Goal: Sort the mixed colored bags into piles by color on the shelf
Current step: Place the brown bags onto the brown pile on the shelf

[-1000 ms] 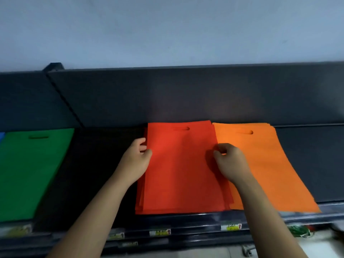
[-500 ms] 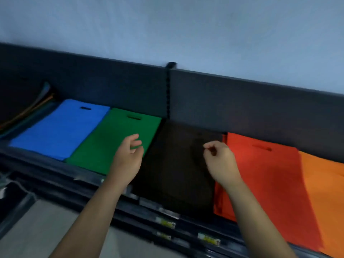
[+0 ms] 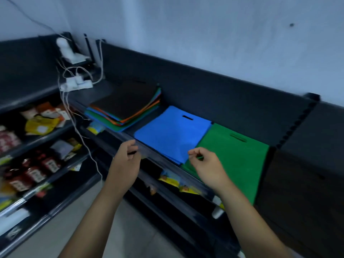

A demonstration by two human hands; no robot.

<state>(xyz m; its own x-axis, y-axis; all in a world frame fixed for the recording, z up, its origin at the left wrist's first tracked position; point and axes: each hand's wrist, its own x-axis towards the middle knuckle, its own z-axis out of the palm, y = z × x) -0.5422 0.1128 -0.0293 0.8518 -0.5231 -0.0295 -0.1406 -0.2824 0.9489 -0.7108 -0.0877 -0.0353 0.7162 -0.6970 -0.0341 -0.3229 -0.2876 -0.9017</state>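
Observation:
On the dark shelf (image 3: pixel 219 101) a mixed stack of bags (image 3: pixel 126 105) lies at the left, a black bag on top and orange, green and blue edges fanning out below. To its right lie a blue pile (image 3: pixel 173 133), a green pile (image 3: pixel 234 159) and a black pile (image 3: pixel 301 183). My left hand (image 3: pixel 126 161) hovers in front of the shelf's front edge, fingers loosely curled, holding nothing. My right hand (image 3: pixel 206 166) hovers over the near corner of the green pile, thumb and fingers slightly apart, also with nothing in it.
A white power strip with several cables (image 3: pixel 76 84) sits at the shelf's left corner, one cable trailing down. Lower shelves at the left hold packets and red bottles (image 3: pixel 31 170). Small yellow packets (image 3: pixel 175 181) hang below the shelf edge. A pale wall rises behind.
The view has swung left: the red and orange piles have left the frame and the mixed stack has come in. Both hands moved left with it, from the red pile to the blue and green ones.

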